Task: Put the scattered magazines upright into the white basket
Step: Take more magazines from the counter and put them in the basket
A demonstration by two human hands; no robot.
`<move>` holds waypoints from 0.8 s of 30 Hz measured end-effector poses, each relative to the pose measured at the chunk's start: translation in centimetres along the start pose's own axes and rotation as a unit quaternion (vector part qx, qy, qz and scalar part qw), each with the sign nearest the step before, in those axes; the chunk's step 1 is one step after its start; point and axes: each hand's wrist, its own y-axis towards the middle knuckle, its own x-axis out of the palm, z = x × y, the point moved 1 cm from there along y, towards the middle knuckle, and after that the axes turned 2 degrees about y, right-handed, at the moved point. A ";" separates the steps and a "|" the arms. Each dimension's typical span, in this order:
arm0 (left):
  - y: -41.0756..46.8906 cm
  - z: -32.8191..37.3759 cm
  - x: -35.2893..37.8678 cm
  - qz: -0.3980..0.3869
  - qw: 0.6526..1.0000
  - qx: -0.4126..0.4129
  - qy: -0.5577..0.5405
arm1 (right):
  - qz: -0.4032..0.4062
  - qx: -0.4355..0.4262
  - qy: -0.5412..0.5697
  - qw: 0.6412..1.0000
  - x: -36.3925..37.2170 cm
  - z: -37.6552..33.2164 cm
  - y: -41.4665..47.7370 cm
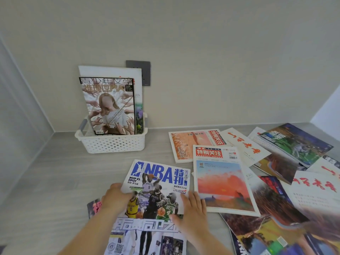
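Note:
A white perforated basket [112,143] stands at the back left by the wall, with two magazines [108,105] upright in it. An NBA magazine [158,179] with blue lettering lies flat on the table in front of me. My left hand [115,196] grips its left edge, thumb on the cover. On its right edge rests my right hand [194,208], fingers spread along the side. A second basketball magazine [145,238] lies under it toward me.
Several magazines are scattered over the right half of the grey table [55,173], among them a red-titled one with a sunset cover [222,183]. A pink-printed magazine corner [93,207] pokes out beside my left wrist. A grey wall socket [141,70] sits behind the basket.

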 end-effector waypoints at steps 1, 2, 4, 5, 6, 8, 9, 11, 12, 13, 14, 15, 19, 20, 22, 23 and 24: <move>0.1 0.1 -0.4 -0.017 1.000 -0.004 -0.026 | 0.003 0.000 0.003 1.000 0.0 0.1 0.0; 0.2 0.0 -0.6 -0.031 0.999 -0.005 -0.041 | 0.006 -0.001 0.007 1.000 0.1 0.1 0.1; 0.4 -0.3 -0.8 -0.055 0.998 -0.006 -0.034 | 0.007 -0.002 0.018 1.000 0.0 0.1 0.1; 0.3 -0.4 -0.7 -0.063 0.998 -0.005 -0.032 | 0.009 -0.001 0.027 1.000 -0.1 0.1 0.1; 0.0 -0.4 -0.6 -0.064 0.997 0.002 -0.037 | 0.011 0.003 0.040 0.999 -0.2 0.0 0.1; -0.5 -0.1 -0.4 -0.050 0.996 0.040 -0.056 | 0.030 0.014 0.068 0.997 -0.5 0.0 0.1; -0.8 0.1 -0.5 -0.042 0.994 0.067 -0.073 | 0.054 0.021 0.088 0.994 -0.8 0.0 0.3; -1.4 0.8 -1.4 -0.031 0.986 0.116 -0.118 | 0.102 0.032 0.184 0.977 -1.6 -0.3 0.8; -1.7 1.3 -2.1 -0.028 0.980 0.135 -0.143 | 0.106 0.041 0.264 0.958 -2.3 -0.6 1.2; -1.9 1.7 -2.7 -0.029 0.973 0.153 -0.168 | 0.094 0.052 0.341 0.934 -3.0 -1.1 1.7; -2.1 2.1 -3.3 -0.031 0.966 0.166 -0.194 | 0.068 0.061 0.407 0.909 -3.7 -1.5 2.1; -2.3 2.5 -3.9 -0.033 0.959 0.177 -0.221 | 0.038 0.067 0.457 0.886 -4.4 -2.0 2.5; -1.9 4.3 -6.4 0.006 0.931 0.232 -0.281 | -0.002 0.047 0.528 0.848 -7.6 -3.0 4.5; -1.6 4.8 -7.0 0.018 0.925 0.248 -0.288 | 0.008 0.022 0.528 0.849 -8.7 -3.4 5.0; -0.9 5.8 -8.5 0.054 0.914 0.280 -0.289 | 0.036 -0.038 0.525 0.849 -11.0 -4.7 5.6; -0.5 6.4 -9.3 0.077 0.907 0.298 -0.287 | 0.050 -0.068 0.523 0.848 -12.3 -5.7 5.9; 0.0 7.1 -10.2 0.102 0.899 0.315 -0.284 | 0.065 -0.091 0.521 0.846 -13.5 -6.6 6.4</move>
